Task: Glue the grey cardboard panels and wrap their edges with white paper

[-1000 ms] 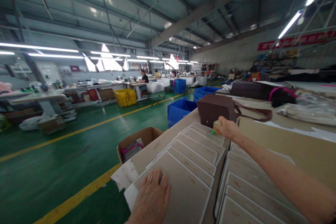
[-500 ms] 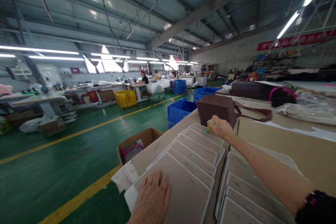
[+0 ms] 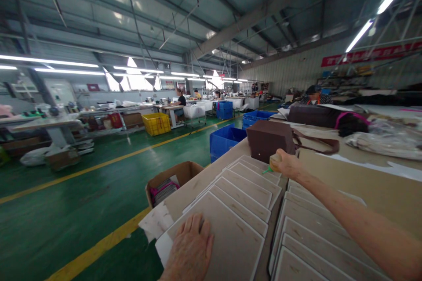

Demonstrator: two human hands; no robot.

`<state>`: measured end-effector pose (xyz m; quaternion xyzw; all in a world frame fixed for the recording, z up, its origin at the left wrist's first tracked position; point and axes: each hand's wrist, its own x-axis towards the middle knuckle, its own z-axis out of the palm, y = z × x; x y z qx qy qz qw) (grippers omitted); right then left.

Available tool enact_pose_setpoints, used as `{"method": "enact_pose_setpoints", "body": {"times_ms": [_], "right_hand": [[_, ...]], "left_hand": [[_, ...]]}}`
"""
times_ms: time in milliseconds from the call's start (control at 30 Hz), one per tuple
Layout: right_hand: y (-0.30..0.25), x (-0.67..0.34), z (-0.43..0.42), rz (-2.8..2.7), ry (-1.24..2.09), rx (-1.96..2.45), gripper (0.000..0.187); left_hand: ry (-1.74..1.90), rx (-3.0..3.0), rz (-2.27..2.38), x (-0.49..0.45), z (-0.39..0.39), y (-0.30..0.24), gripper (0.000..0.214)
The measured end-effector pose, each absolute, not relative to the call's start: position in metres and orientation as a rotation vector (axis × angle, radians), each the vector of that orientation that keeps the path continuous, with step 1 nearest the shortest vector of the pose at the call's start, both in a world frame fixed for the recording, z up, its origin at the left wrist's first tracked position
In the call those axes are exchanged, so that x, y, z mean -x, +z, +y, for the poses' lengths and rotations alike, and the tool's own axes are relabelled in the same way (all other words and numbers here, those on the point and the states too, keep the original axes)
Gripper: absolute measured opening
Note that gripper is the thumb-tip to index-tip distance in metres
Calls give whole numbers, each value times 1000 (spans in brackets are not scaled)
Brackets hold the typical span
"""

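Note:
My left hand [image 3: 191, 246] lies flat on the top beige board [image 3: 227, 239] of an overlapping row of white-edged boards, holding nothing. My right hand [image 3: 286, 163] grips a small yellowish squeeze bottle [image 3: 274, 162] with a green nozzle, and the hand covers much of it. The bottle is beside the lower corner of a dark brown box [image 3: 270, 140], with a small gap or light contact that I cannot tell apart. Brown strap handles [image 3: 316, 142] run from the box's right side. A second row of similar boards [image 3: 313, 237] lies under my right forearm.
The work table's kraft-coloured top [image 3: 369, 189] extends right, with a dark bag [image 3: 313, 116] and plastic-wrapped goods [image 3: 385, 140] behind. A blue crate [image 3: 226, 140] and cardboard box [image 3: 173, 182] stand beyond the table edge. A co-worker [image 3: 314, 95] sits at the far right.
My right hand with the squeeze bottle has shifted slightly right and down along the box. My left hand stays on the board.

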<state>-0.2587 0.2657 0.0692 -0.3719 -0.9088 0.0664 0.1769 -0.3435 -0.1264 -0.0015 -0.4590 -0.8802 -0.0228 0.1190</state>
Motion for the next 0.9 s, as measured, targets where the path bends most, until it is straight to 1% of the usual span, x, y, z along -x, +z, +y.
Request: {"method": "enact_pose_setpoints", "body": {"times_ms": [133, 467, 600, 900], "right_hand": [[65, 245, 277, -2519, 247, 1087, 27], [64, 232, 309, -2352, 263, 1284, 32], [56, 224, 317, -2346, 251, 1324, 34], [50, 221, 323, -2409, 236, 1340, 31]], "left_hand": [[-100, 1340, -2545, 345, -127, -4, 33], [-124, 1354, -2494, 350, -129, -10, 34], [-128, 1358, -2477, 351, -129, -13, 33], [-146, 1344, -2473, 351, -130, -13, 32]]}}
